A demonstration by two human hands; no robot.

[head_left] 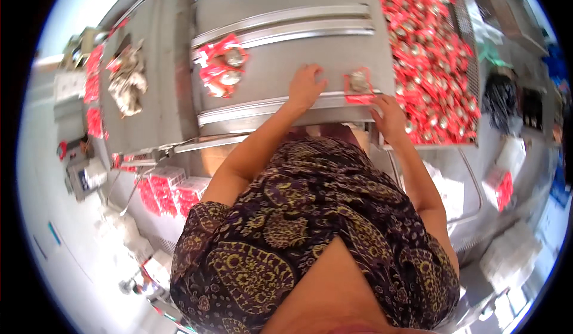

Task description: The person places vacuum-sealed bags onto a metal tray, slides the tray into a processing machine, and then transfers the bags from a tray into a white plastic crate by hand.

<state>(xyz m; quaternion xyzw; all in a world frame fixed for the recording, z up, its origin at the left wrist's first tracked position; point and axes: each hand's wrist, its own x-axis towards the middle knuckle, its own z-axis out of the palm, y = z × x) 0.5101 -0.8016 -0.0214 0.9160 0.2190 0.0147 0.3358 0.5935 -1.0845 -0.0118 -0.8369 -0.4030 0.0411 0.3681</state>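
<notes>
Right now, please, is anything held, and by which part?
The left hand holds nothing; the right hand is at the lower right corner of the red packet, grip unclear.

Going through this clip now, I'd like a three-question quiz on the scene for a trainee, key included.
1. Which hand is nearest the single red packet?
2. True or false: the tray filled with red packets lies to the right of that single packet.
3. On the metal table, where is the small group of packets relative to the left hand?
A) To its left
B) To its right
C) Directly under it

Key: 1. The right hand. 2. True. 3. A.
</notes>
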